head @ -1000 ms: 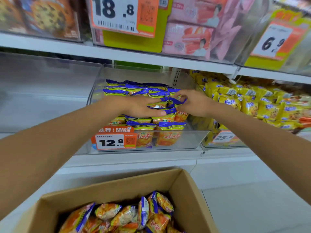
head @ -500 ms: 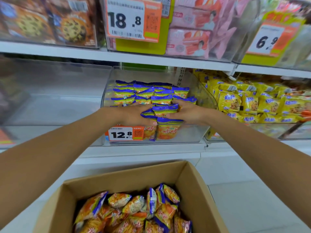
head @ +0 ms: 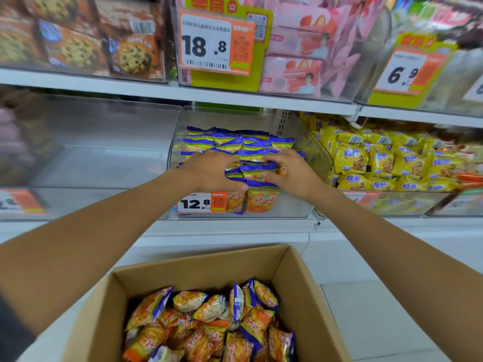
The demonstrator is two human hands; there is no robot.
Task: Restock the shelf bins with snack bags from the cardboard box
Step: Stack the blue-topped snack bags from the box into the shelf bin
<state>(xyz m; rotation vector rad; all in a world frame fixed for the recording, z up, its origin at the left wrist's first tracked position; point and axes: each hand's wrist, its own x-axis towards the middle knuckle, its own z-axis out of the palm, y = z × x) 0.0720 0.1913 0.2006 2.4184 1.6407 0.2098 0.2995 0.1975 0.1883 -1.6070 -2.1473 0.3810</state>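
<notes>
Both hands are in the clear bin (head: 290, 209) on the shelf (head: 230, 227) — the left hand (head: 209, 173) and right hand (head: 294, 173) each curl fingers and thumb around the front snack bags (head: 258, 169), which stand in rows behind a price tag (head: 198, 203). The cardboard box (head: 198, 273) sits near, below the shelf, with loose bags (head: 209, 325) heaped inside. Yellow packets (head: 379, 163) fill the bin to the right.

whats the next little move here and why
Probably release the bags and bring a hand down to the box: left hand and right hand grip bags already standing in the bin, and the box holds many more.
</notes>
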